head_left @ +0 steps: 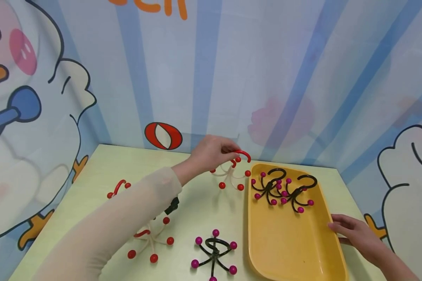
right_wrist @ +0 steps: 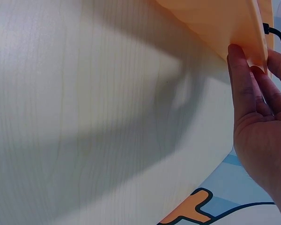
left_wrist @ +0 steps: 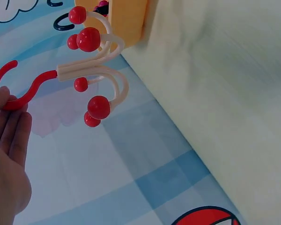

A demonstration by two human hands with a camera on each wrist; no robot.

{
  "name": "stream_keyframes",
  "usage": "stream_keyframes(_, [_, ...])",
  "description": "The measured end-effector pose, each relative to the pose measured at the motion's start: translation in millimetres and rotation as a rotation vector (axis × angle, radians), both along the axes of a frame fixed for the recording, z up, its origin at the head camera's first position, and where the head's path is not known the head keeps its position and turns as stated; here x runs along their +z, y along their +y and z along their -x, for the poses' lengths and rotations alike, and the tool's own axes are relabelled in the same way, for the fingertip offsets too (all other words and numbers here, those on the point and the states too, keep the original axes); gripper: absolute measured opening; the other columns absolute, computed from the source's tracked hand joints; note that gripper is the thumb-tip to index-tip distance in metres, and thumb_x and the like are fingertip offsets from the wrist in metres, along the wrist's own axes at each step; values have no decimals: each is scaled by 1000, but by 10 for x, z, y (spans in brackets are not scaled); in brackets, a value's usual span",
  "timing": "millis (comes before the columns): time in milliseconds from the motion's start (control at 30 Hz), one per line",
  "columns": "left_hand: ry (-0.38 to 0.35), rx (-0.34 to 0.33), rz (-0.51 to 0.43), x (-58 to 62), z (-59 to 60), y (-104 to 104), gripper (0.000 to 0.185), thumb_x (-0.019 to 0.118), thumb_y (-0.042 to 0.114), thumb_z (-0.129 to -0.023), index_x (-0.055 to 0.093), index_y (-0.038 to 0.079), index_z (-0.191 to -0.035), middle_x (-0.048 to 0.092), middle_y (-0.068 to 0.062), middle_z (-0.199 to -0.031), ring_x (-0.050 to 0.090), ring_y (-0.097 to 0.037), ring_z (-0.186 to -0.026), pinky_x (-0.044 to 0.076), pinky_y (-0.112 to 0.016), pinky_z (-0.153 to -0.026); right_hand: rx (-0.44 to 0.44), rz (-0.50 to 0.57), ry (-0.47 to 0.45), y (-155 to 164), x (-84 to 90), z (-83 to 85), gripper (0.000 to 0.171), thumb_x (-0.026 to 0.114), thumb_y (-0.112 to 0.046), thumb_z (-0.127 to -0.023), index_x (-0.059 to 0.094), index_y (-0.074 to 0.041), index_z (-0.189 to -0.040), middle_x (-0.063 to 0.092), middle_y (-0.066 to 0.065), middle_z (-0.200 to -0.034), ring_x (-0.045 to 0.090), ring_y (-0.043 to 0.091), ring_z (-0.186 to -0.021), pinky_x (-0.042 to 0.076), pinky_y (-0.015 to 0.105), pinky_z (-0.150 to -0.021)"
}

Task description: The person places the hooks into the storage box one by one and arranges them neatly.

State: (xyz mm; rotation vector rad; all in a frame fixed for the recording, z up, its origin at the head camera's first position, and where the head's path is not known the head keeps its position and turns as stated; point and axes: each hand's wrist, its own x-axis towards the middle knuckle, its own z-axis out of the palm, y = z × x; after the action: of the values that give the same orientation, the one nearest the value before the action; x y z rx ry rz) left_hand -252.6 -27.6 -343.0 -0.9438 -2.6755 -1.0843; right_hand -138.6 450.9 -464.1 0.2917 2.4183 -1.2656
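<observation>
My left hand (head_left: 211, 154) pinches the red curved top of a white multi-prong hanging hook (head_left: 229, 175). It hangs just left of the tray, its prongs spreading out to red ball tips. In the left wrist view, the same hook (left_wrist: 77, 71) sticks out from between thumb and fingers. My right hand (head_left: 355, 236) grips the right rim of a yellow tray (head_left: 285, 242). The right wrist view shows that hand (right_wrist: 262, 108) with its thumb on one side of the tray wall and fingers on the other. Two black hooks with magenta balls (head_left: 269, 187) lie at the tray's far end.
On the table (head_left: 197, 210), a black hook with magenta balls (head_left: 215, 253) stands at the front middle. Left of it is a white hook with red balls (head_left: 151, 240). Another red-topped hook (head_left: 118, 187) is mostly hidden behind my left sleeve. A printed cloth (head_left: 225, 78) rises behind the table.
</observation>
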Motion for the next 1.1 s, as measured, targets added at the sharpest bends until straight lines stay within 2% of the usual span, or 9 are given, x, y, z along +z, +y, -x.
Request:
stream_keyframes(167, [72, -59, 49, 67, -68, 82, 17, 79, 22, -99, 84, 15, -115, 82, 2, -105, 77, -10, -93, 58, -21, -82, -9, 0, 1, 5, -6, -19, 77, 64, -36, -109, 36, 18, -155, 63, 28, -140, 71, 25, -113, 63, 45, -93])
stream_keyframes(367, [261, -150, 79, 55, -111, 218, 17, 80, 21, -99, 85, 15, -114, 82, 3, -109, 76, -11, -92, 56, -18, -79, -15, 5, 0, 9, 1, -31, 77, 64, -36, -109, 35, 18, -155, 62, 28, -140, 71, 26, -114, 62, 46, -94])
stream_keyframes(467, [320, -173, 78, 24, -137, 300, 16, 80, 21, -99, 85, 16, -113, 82, 3, -111, 76, -11, -94, 56, -19, -79, -13, 12, 6, -2, 20, -40, 77, 64, -36, -109, 35, 19, -155, 60, 31, -143, 71, 27, -115, 62, 46, -94])
stream_keyframes(633, [311, -210, 60, -30, -207, 452, 17, 79, 22, -100, 85, 17, -115, 81, 2, -113, 77, -13, -99, 58, -22, -81, -12, 18, 16, -20, 36, -46, 76, 64, -36, -109, 37, 19, -154, 60, 31, -143, 72, 28, -115, 62, 47, -94])
stream_keyframes(800, [328, -230, 53, -127, -267, 606, 17, 78, 23, -100, 84, 17, -116, 82, 2, -112, 77, -12, -97, 58, -23, -81, -15, 20, 16, -24, 29, -45, 74, 65, -35, -109, 38, 18, -153, 62, 29, -140, 72, 27, -113, 62, 47, -94])
stream_keyframes(967, [364, -238, 52, -219, -323, 758, 19, 78, 23, -101, 83, 17, -117, 81, 2, -113, 76, -12, -97, 57, -22, -79, -11, 17, 16, -14, 33, -45, 74, 65, -36, -109, 39, 17, -154, 63, 28, -140, 71, 27, -113, 62, 46, -93])
stream_keyframes(1100, [379, -220, 62, -290, -359, 858, 20, 78, 25, -101, 83, 17, -119, 81, 3, -114, 77, -12, -101, 57, -19, -84, -11, 20, 11, -13, 43, -44, 75, 65, -36, -109, 38, 17, -154, 62, 28, -141, 71, 26, -114, 62, 46, -94])
